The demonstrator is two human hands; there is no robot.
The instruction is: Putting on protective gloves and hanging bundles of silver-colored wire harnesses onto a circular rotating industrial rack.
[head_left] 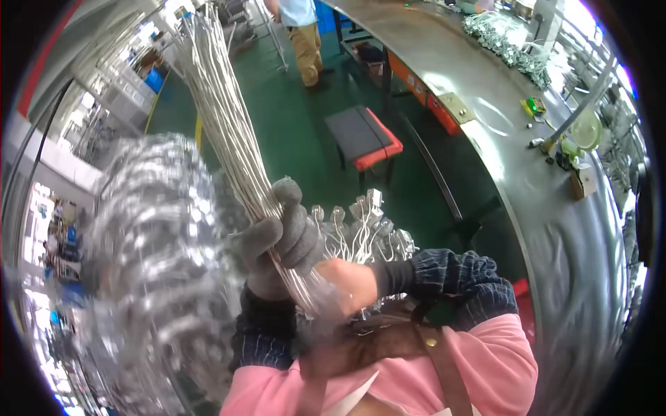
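Note:
My left hand [281, 239], in a grey glove, is closed around a thick bundle of white cables [225, 118] that fans upward and away from me. The bundle's lower ends carry small white plugs [361, 225] that hang beside the glove. My right hand [347, 284], bare below a dark checked sleeve cover, is closed on the lower part of the same bundle, close to my chest. A blurred mass of clear plastic bagging [156, 277] fills the left of the view beside my left hand.
A long curved steel workbench [499, 139] runs along the right, holding a heap of bagged cables [506, 41], a small green item and a cardboard box. A dark stool with an orange edge [364, 135] stands on the green floor. Another person [302, 35] stands farther back.

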